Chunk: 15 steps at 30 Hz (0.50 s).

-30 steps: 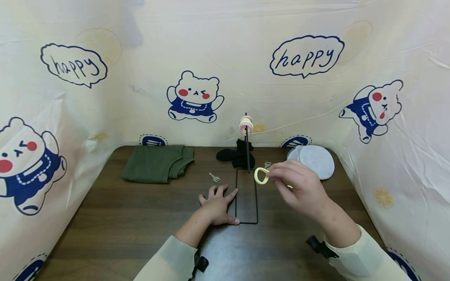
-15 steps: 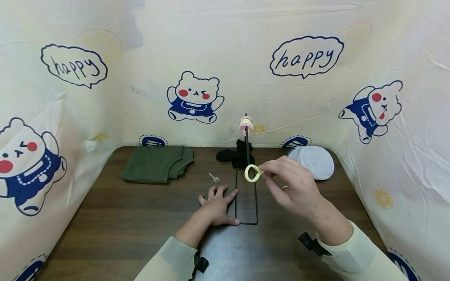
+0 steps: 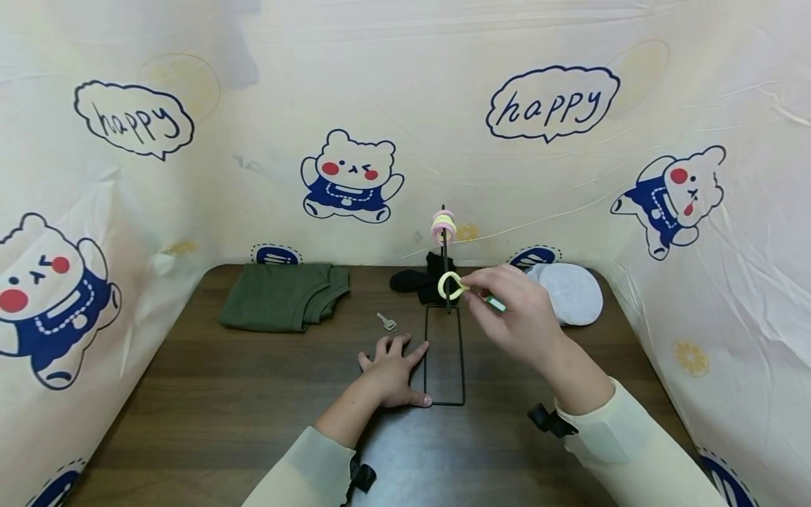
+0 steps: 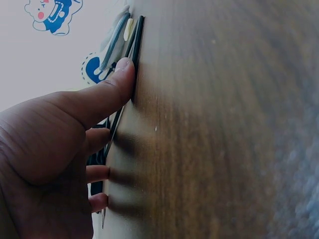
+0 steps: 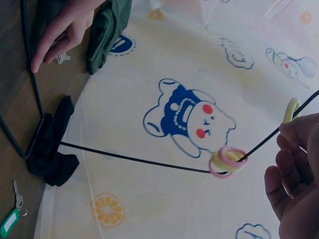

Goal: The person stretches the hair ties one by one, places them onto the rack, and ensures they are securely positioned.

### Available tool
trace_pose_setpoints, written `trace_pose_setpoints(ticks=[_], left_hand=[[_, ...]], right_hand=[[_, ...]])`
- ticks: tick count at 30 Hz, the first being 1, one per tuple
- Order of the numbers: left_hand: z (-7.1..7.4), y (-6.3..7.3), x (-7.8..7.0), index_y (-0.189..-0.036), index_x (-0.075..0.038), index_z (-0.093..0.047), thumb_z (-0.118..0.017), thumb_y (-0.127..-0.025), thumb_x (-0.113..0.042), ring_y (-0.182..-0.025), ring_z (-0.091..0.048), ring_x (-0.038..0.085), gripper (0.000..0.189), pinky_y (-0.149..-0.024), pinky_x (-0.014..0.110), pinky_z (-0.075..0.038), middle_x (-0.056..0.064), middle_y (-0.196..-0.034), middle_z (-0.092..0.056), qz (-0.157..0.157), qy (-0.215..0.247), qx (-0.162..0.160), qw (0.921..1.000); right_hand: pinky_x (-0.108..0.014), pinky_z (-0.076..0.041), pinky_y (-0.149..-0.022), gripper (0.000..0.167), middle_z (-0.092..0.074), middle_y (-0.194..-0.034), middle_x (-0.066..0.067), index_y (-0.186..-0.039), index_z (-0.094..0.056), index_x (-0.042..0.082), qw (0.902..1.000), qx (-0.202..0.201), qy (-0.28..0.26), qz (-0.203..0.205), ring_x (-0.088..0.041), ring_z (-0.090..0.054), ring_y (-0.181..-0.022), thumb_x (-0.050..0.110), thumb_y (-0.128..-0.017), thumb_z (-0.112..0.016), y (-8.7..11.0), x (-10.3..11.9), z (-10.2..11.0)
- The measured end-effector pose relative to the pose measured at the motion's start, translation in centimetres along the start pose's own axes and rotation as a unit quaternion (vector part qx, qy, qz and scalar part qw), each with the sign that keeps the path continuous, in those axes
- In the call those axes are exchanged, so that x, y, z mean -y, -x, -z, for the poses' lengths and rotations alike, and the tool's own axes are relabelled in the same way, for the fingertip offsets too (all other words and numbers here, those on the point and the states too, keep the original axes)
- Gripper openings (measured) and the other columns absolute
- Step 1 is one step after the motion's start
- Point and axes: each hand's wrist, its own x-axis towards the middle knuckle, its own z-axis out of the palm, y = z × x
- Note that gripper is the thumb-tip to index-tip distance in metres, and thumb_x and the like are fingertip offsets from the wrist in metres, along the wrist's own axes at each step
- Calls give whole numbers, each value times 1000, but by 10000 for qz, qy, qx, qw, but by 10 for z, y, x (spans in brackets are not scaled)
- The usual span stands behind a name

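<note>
A black wire stand (image 3: 463, 366) has a flat rectangular base and a thin rod. Pink and yellow hair ties (image 3: 443, 225) hang together at the bend in the rod. My right hand (image 3: 522, 317) pinches a yellow hair tie (image 3: 441, 287) between thumb and fingertips. In the right wrist view this hair tie (image 5: 291, 108) overlaps the outer stretch of the rod (image 5: 264, 142), apart from the bunched ones. My left hand (image 3: 393, 373) rests spread on the table, thumb and index finger touching the left side of the base.
Folded green cloth (image 3: 279, 296) lies at the back left. A loose key (image 3: 387, 322) is beyond my left hand. Black socks (image 3: 412, 280) lie behind the base. A key with a green tag (image 3: 496, 304) is partly behind my right hand, near white round pads (image 3: 573, 292).
My right hand has moved left and away from me with the yellow hair tie, which now overlaps the rod in the head view. My left hand has stayed on the base.
</note>
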Motion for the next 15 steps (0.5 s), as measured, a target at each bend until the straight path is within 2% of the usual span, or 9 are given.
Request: trace_pose_setpoints(ticks=[8, 15], left_hand=[[0, 1, 0, -165, -43, -24, -76, -75, -75, -153, -11, 43, 108, -104, 84, -18, 4, -172, -14, -15, 2, 35, 10000], [0, 2, 0, -165, -43, -23, -76, -76, -74, -153, -11, 43, 108, -104, 83, -18, 4, -172, -13, -47, 45, 63, 10000]], right_hand=[[-36, -60, -68, 13, -76, -95, -4, -103, -77, 3, 9992, -87, -128, -363, -18, -69, -81, 4, -90, -77, -12, -18, -14], [-33, -53, -62, 15, -69, -84, -4, -105, -78, 5, 9960, -234, 103, -854, -15, -60, -70, 6, -91, -78, -21, -35, -28]])
